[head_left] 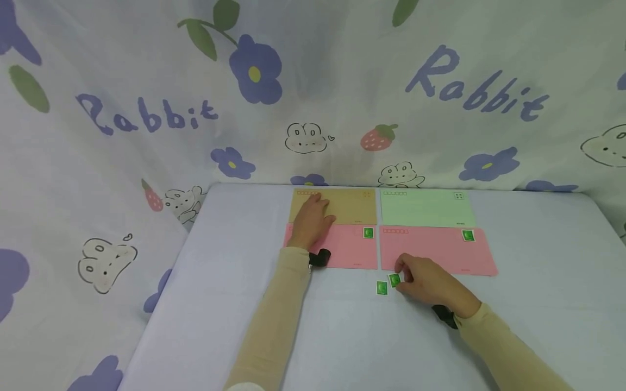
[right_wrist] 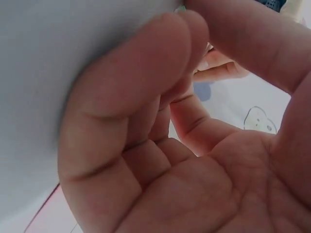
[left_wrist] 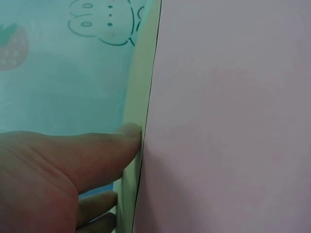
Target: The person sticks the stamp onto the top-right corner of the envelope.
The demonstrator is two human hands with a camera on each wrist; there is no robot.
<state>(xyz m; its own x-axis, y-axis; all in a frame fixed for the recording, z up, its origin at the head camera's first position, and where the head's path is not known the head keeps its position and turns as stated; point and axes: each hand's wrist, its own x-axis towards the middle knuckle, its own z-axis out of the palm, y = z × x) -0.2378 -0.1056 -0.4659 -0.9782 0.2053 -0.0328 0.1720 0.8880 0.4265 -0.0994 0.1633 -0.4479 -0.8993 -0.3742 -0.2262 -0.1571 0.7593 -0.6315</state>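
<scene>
On my head feed the R hand (head_left: pixel 426 279) is right at the near stamp (head_left: pixel 394 280), so IMO the move hinges on that pair: stamp at 9 o'clock from the hand, fingers curled, thumb and a fingertip by its edge. Can't tell if they're pinching it; R wrist cam gives only a green sliver (right_wrist: pixel 181 8) past the fingertips. Its long axis is a touch off 12–6, tipped twd 11. Spare stamp (head_left: pixel 382 288) lies just beside it at 8 o'clock, on the surface (head_left: pixel 195 304). L hand (head_left: pixel 311 220) is well apart, approx 10 o'clock from both, fingers loosely spread on the tan env (head_left: pixel 347 209), so R is def nearer. From the R hand I read the tan env's bare stamp box (head_left: pixel 367 194) at approx 11, the green env's box (head_left: pixel 459 196) at approx 1; env long axes run 9–3
</scene>
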